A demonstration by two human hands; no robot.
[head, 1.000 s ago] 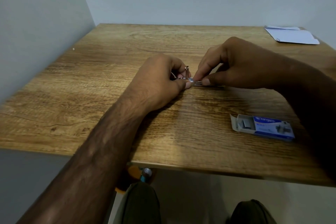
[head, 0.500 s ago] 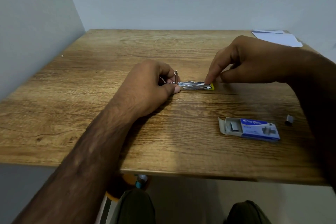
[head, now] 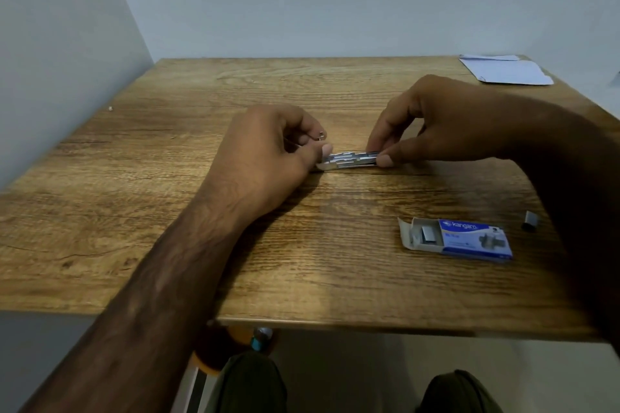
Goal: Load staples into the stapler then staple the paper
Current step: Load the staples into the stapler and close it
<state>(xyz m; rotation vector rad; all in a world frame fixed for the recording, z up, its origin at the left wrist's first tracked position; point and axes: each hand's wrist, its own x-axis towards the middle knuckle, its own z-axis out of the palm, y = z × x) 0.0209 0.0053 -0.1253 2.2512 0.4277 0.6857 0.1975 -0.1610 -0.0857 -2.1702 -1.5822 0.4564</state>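
**Staple loading under way, paper untouched**

At mid-frame of the head view, a slim metal stapler (head: 349, 160) is held flat on the wooden table (head: 167, 211). The left hand (head: 268, 151) is closed on its rear end, where a small metal pin stands up; whether this is the pusher rod cannot be told. The right hand (head: 446, 124) is pinched, thumb and forefinger, on the front end of the open shiny channel. Whether staples are already seated cannot be made out.

Loading is judged unfinished: closing the stapler and stapling remain. At the upper right, the white paper (head: 506, 72) lies flat, well apart from the hands. At the lower right, a blue cardboard staple box (head: 469, 240) lies open, grey strips visible inside, and a loose staple strip (head: 530, 221) lies just beside it. The tabletop is matt, with strong grain.
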